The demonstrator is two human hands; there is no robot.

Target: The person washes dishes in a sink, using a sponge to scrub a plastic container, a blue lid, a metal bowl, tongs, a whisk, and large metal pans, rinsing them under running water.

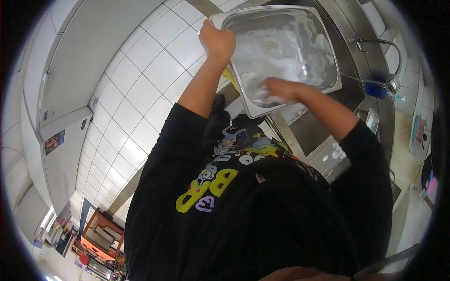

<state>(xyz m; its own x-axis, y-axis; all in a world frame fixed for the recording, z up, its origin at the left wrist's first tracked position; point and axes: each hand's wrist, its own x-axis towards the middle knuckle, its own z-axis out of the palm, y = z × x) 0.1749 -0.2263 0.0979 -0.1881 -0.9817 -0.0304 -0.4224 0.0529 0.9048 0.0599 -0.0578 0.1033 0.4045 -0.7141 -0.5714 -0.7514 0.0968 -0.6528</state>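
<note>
A large rectangular stainless steel pan (335,79) is tilted over the sink's edge, its inside smeared with white suds. My left hand (218,42) grips its rim at the left corner. Inside the pan, near the side closest to me, my right hand (281,90) is blurred against the foamy wall. Whitish foam or a pale scrubbing pad lies around its fingers; I cannot tell which, nor whether the hand holds anything.
A curved metal faucet (393,47) runs a thin stream of water beside a blue container (375,87). The steel counter (320,159) carries blobs of foam. Something yellow (230,79) shows behind the pan's edge. White cabinets (66,147) stand left across the tiled floor (140,87).
</note>
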